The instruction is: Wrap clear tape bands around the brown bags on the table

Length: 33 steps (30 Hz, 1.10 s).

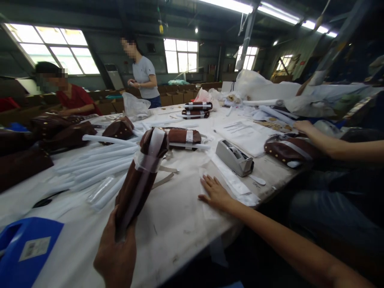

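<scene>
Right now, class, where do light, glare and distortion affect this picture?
Head view: the upper-left window glares white and leans, suggesting lens distortion; the ceiling lights burn out; the brown case in the left hand stands out against the table, beneath which shadow swallows detail. Same view: the label on the blue object is too blurred to read.

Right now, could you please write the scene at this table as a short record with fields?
Left-hand grip: closed around the lower end of a tilted brown bundle
Right-hand grip: open, palm down on the white table
Tape dispenser: grey, farther right
White tubes: piled left of the bundle
Co-worker's hand: far right, near a brown bag
</scene>
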{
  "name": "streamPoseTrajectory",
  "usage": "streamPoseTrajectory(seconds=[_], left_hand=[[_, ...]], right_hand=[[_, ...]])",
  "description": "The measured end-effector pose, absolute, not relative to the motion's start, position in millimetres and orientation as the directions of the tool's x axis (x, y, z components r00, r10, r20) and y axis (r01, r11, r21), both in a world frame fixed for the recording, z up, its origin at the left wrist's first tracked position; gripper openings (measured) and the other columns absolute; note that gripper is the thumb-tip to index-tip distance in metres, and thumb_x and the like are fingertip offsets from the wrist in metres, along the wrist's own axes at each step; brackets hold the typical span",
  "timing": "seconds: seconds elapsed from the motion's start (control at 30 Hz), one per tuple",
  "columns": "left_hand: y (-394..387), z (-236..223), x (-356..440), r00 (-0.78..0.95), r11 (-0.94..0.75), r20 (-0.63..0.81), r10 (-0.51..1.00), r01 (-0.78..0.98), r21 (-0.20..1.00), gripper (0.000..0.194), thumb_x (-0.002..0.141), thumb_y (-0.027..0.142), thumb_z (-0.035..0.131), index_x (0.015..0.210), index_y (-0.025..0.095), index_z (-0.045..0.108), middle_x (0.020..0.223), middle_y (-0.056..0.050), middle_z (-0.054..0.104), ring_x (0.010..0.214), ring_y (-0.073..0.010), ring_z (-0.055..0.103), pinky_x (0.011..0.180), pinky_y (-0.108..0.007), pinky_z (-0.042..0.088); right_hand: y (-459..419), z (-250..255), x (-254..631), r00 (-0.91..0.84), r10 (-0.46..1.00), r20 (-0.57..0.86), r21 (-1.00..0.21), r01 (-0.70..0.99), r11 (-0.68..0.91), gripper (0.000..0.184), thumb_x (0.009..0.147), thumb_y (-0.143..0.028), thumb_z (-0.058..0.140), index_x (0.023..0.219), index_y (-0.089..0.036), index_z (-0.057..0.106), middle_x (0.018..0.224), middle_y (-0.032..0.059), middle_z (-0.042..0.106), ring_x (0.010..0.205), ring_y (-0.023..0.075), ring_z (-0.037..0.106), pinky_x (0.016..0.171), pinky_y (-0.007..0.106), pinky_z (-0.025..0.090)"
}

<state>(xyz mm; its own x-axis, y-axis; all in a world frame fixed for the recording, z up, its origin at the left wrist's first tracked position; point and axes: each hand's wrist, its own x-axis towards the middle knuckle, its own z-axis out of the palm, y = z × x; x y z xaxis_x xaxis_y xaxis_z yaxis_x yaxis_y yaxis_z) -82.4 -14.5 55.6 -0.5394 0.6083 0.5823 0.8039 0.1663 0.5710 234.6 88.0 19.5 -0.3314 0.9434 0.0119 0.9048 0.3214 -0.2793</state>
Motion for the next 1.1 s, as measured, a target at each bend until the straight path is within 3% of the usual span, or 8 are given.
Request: streamPoseTrajectory(seconds=[0.13,0.3,0.43,0.57,0.67,0.8,0.93,1.1], left_hand=[[-18,54,-82,-0.549,0.155,0.602,0.58,0.8,0.58,0.059,0.085,0.039,0.072,0.141,0.029,0.055,0.122,-0.008,0.071,0.1,-0.0326,0.071,0.087,-0.046,0.057],[-16,39,-75,-0.409,0.017,0.697,0.589,0.869,0.495,0.054,0.089,0.028,0.069,0.141,0.028,0.055,0.129,-0.007,0.068,0.107,-0.028,0.069,0.093,-0.039,0.054],[-13,38,-69,-0.261,-0.092,0.773,0.578,0.92,0.38,0.055,0.09,0.016,0.064,0.143,0.028,0.053,0.132,-0.004,0.067,0.111,-0.0225,0.068,0.097,-0.033,0.052],[-15,41,-60,-0.141,-0.215,0.84,0.524,0.932,0.29,0.059,0.088,0.007,0.063,0.142,0.026,0.053,0.129,-0.003,0.069,0.114,-0.0194,0.066,0.103,-0.032,0.05],[-19,36,-50,-0.005,-0.336,0.858,0.514,0.919,0.207,0.059,0.088,0.0,0.058,0.142,0.024,0.053,0.128,-0.003,0.069,0.12,-0.0189,0.064,0.109,-0.035,0.047],[-27,22,-34,0.201,-0.478,0.833,0.516,0.874,0.086,0.053,0.091,-0.004,0.047,0.137,0.02,0.058,0.128,-0.003,0.069,0.127,-0.0192,0.059,0.116,-0.039,0.041],[-33,15,-25,0.34,-0.55,0.787,0.514,0.835,-0.002,0.044,0.096,0.0,0.043,0.129,0.019,0.064,0.129,-0.001,0.069,0.129,-0.0179,0.057,0.119,-0.038,0.036],[-33,18,-23,0.358,-0.556,0.792,0.495,0.831,-0.028,0.044,0.097,0.0,0.04,0.126,0.019,0.066,0.127,0.0,0.069,0.127,-0.016,0.059,0.118,-0.035,0.037]], right_hand=[[73,19,206,-0.635,0.77,0.068,-0.334,0.712,0.617,0.075,0.094,-0.067,0.046,0.153,-0.023,0.037,0.161,0.014,0.029,0.152,0.031,0.02,0.123,0.055,0.012],[98,19,178,-0.675,0.73,0.112,-0.384,0.648,0.658,0.068,0.094,-0.064,0.049,0.151,-0.027,0.042,0.161,0.0116,0.033,0.151,0.0339,0.021,0.121,0.061,0.01],[112,21,169,-0.476,0.825,0.303,-0.659,0.521,0.543,0.048,0.097,-0.053,0.051,0.133,-0.024,0.061,0.147,0.0125,0.053,0.138,0.0315,0.046,0.117,0.056,0.029],[78,42,191,-0.057,0.897,0.439,-0.842,0.321,0.433,0.036,0.103,-0.044,0.04,0.102,-0.022,0.069,0.103,0.0094,0.073,0.099,0.0236,0.068,0.09,0.04,0.053],[40,69,223,0.031,0.818,0.574,-0.802,0.225,0.553,0.036,0.103,-0.037,0.04,0.078,-0.023,0.062,0.075,0.005,0.065,0.074,0.0209,0.064,0.071,0.035,0.053],[29,106,244,-0.188,0.656,0.731,-0.579,0.337,0.742,0.021,0.099,-0.028,0.047,0.09,-0.025,0.066,0.084,0.0071,0.067,0.08,0.0227,0.066,0.072,0.037,0.053],[72,118,228,-0.361,0.724,0.588,-0.515,0.524,0.678,0.019,0.097,-0.028,0.051,0.103,-0.026,0.069,0.104,0.0069,0.072,0.099,0.0237,0.068,0.09,0.037,0.053],[152,102,196,-0.484,0.872,0.068,-0.397,0.789,0.469,0.029,0.097,-0.033,0.049,0.098,-0.022,0.076,0.105,0.0088,0.076,0.102,0.0251,0.069,0.093,0.034,0.05]])
